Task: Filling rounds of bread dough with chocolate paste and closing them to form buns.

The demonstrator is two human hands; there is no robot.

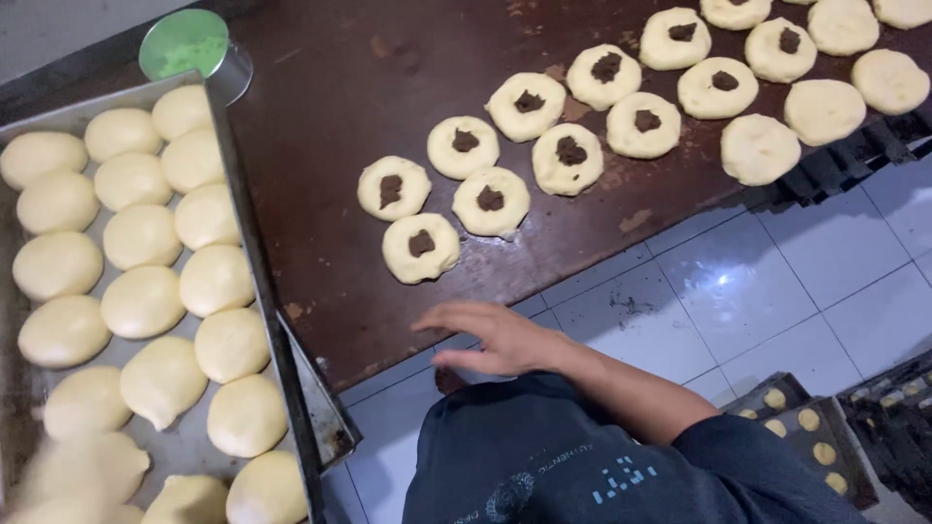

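Reaching across the lower middle of the frame, the right hand [495, 340] hovers at the table's [330, 126] front edge, fingers spread flat, holding nothing. Nearest dough round [420, 248] sits just above it, brown filling in its centre, first in a row running to the upper right. Best grip, I'd say: lift from the rim, keep it level so the filling stays put. Tray [254, 254] of smooth dough balls [142, 302] fills the left. Left hand out of view.
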